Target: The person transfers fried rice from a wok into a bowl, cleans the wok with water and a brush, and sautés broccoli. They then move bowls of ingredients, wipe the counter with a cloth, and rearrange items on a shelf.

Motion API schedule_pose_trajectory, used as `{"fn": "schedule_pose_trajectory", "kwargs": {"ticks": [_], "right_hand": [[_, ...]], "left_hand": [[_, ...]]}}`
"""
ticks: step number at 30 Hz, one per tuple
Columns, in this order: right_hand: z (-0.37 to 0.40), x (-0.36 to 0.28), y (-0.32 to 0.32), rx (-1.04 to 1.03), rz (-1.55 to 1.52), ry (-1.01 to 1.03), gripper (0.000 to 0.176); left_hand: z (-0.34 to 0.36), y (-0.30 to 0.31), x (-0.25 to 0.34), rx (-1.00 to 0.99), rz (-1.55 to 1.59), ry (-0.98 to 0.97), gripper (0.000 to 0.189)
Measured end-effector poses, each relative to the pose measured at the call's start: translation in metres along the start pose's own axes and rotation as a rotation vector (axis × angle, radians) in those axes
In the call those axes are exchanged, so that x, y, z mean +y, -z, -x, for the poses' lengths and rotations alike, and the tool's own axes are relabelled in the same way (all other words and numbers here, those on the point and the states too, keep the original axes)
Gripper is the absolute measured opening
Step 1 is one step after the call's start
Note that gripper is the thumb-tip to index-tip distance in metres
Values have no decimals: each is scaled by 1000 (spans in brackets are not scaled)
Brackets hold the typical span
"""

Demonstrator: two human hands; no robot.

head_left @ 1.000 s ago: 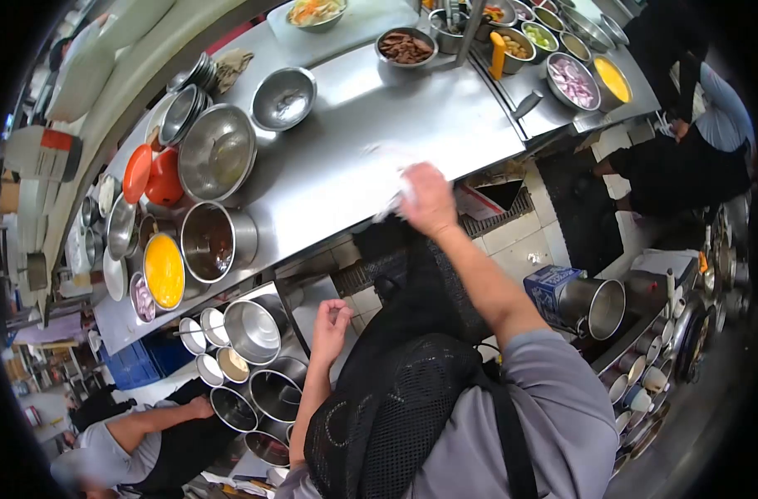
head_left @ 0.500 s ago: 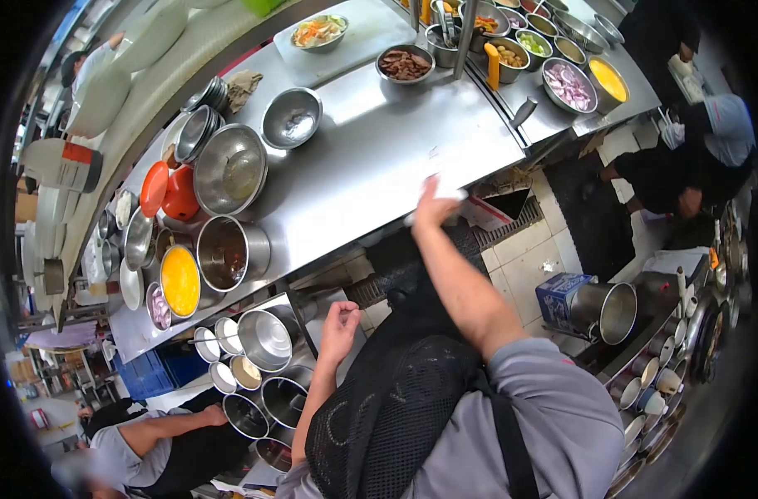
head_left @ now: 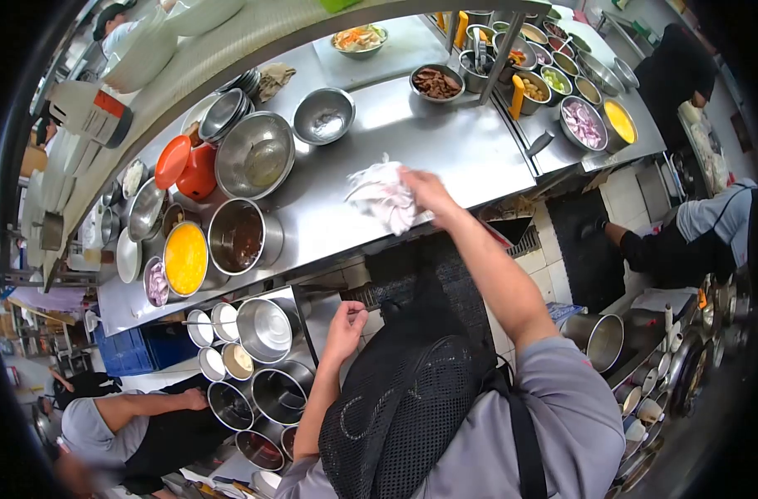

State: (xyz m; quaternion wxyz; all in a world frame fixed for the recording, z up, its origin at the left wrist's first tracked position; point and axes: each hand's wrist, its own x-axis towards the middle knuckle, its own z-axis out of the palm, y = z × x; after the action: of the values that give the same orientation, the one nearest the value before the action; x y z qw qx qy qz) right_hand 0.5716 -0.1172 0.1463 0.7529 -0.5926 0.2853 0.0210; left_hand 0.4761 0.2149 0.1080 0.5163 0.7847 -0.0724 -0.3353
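My right hand (head_left: 427, 191) grips a crumpled white cloth (head_left: 384, 195) at the front edge of the steel counter (head_left: 487, 154). The cloth spreads to the left of my fingers, slightly blurred. My left hand (head_left: 344, 327) is held low in front of my body with its fingers curled in, beside the round steel pot (head_left: 264, 329); nothing shows in it. Left of the cloth stand a deep pot of dark sauce (head_left: 236, 237) and a wide steel bowl (head_left: 255, 155). A smaller steel bowl (head_left: 324, 116) sits farther back.
A bowl of sliced meat (head_left: 437, 84) and a bowl of cut onions (head_left: 583, 124) stand toward the back right. A container of yellow liquid (head_left: 185, 259) is at the left. One co-worker (head_left: 138, 424) is at lower left, another (head_left: 695, 237) at right. A shelf (head_left: 254, 50) overhangs the counter.
My right hand has swung the cloth up from the counter's front edge onto its left side, where the cloth now shows spread out. My left hand stays low, nearly unmoved. The view has shifted slightly.
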Motion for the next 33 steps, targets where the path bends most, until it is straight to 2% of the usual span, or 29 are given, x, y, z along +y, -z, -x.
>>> {"fn": "schedule_pose_trajectory", "kwargs": {"ticks": [2,4,5,6,8,10,11,14,15,17,18,19,20,21,23,25,27,31,33], "right_hand": [[-2,10,51,577,979,592,57],[20,-14,72,638,1110,791,56],[21,-16,76,568,1113,813,54],[17,-14,74,567,1112,806,54],[5,-5,59,289,1186,871,51],[-19,34,38,128,1191,901,50],[-30,47,25,128,1240,882,49],[-58,46,-2,92,1284,832,47],[-73,50,-7,72,1299,809,48],[-98,45,-13,67,1376,801,50],[-111,39,-8,47,1462,807,52],[-122,34,0,62,1462,805,52],[-132,30,7,-7,1306,824,56],[-142,23,14,-74,1149,841,60],[-160,7,29,-1,1155,842,62],[-175,-6,45,68,1157,833,63],[-196,-12,66,264,1204,700,64],[-233,-36,108,268,975,777,64],[-225,-49,120,578,1251,653,62]], "left_hand": [[-6,4,-7,20,61,-14,22],[-16,7,-14,36,129,-10,22],[-21,8,-15,54,190,-4,21],[-26,8,4,52,188,2,21],[-47,9,52,27,273,-9,21],[-82,5,98,18,266,-84,26],[-101,0,131,12,244,-77,29],[-188,-28,198,-30,376,-233,32],[-232,-40,204,2,367,-279,33],[-299,-74,240,22,590,-195,37],[-335,-91,252,7,584,-202,37],[-372,-107,256,16,661,-81,37],[-402,-118,256,29,735,44,37],[-427,-126,255,22,728,41,37],[-461,-140,257,-146,741,18,24],[-469,-144,257,-101,692,-22,25],[-459,-135,261,-24,635,-41,29],[-406,-102,287,-118,780,-132,29],[-381,-87,290,-32,813,-139,29]]}}
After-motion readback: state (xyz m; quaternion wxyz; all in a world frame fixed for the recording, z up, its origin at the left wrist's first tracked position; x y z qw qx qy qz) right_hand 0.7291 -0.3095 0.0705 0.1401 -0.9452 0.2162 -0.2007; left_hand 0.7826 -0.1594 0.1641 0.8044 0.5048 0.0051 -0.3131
